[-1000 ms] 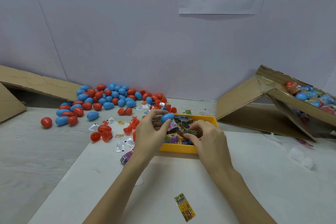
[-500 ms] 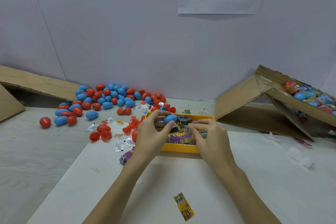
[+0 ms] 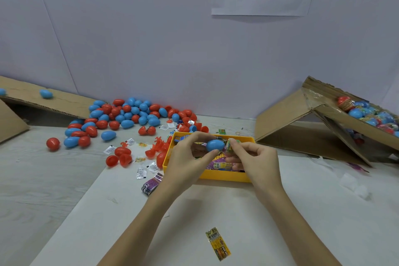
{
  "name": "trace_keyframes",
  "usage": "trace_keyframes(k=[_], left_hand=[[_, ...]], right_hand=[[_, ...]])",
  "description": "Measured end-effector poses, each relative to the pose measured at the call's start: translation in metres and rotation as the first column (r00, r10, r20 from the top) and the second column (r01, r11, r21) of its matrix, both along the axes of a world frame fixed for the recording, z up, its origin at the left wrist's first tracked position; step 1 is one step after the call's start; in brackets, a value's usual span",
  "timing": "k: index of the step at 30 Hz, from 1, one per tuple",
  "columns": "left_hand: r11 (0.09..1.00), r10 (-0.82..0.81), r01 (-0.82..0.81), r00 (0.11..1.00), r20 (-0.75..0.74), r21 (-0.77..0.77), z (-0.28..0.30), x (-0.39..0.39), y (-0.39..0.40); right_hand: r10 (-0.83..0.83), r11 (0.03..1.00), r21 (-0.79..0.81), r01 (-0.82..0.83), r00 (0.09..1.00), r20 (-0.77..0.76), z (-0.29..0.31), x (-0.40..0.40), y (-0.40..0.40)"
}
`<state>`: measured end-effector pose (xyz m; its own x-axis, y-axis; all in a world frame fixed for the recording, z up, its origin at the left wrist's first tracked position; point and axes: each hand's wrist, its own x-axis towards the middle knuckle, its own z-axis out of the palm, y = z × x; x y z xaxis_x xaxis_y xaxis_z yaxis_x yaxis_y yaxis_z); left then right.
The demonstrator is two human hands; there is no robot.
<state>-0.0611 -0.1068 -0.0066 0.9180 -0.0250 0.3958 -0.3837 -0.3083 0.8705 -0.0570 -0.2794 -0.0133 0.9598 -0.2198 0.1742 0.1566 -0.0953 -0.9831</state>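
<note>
Sleeving looks to be the step in hand. The left hand [image 3: 190, 157] pinches a small blue plastic egg [image 3: 215, 145] between thumb and fingertips, holding it above the shallow yellow plastic tray [image 3: 224, 176] of printed film wrappers. The right hand [image 3: 257, 157] grips a small green-and-yellow printed film sleeve [image 3: 232, 144] just beside the egg's right end, with its fingers curled round it. Whether the sleeve already touches the egg cannot be told.

To do this well, the sleeve's mouth should probably be squeezed open into a ring first. It can then be lined up with the egg's facing end and slid along the long axis. The left fingers would best sit on the far end, leaving the facing end bare, or the film may snag on them and crumple. Loose red and blue plastic eggs [image 3: 129, 116] lie heaped well to the left.
</note>
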Motion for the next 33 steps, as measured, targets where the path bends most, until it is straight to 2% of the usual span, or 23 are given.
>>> trace_keyframes(k=[4, 7, 11, 14, 20, 33], left_hand=[[1.0, 0.008, -0.008, 1.0, 0.022, -0.002, 0.0, -0.001, -0.001], [1.0, -0.005, 0.005, 1.0, 0.02, 0.002, 0.0, 0.001, 0.001], [0.997, -0.059, 0.059, 0.998, 0.0, -0.039, 0.001, 0.0, 0.001], [0.984, -0.107, 0.101, 0.994, -0.033, -0.148, 0.002, 0.001, 0.002], [0.972, -0.116, 0.106, 0.993, -0.035, -0.207, 0.0, 0.002, 0.003], [0.98, -0.11, 0.11, 0.994, 0.011, -0.166, 0.0, 0.003, 0.004]], right_hand=[[0.076, 0.995, -0.065, -0.074, 0.997, 0.032, 0.004, -0.004, 0.003], [0.081, 0.976, -0.205, -0.068, 0.995, 0.055, 0.004, -0.005, 0.004], [0.07, 0.96, -0.275, -0.044, 0.994, 0.083, 0.004, -0.007, 0.006], [0.112, 0.971, -0.222, -0.089, 0.989, 0.093, 0.005, -0.008, 0.004], [0.156, 0.986, -0.083, -0.148, 0.981, 0.111, 0.006, -0.009, 0.006], [0.082, 0.994, -0.085, -0.072, 0.989, 0.124, 0.008, -0.012, 0.009]])
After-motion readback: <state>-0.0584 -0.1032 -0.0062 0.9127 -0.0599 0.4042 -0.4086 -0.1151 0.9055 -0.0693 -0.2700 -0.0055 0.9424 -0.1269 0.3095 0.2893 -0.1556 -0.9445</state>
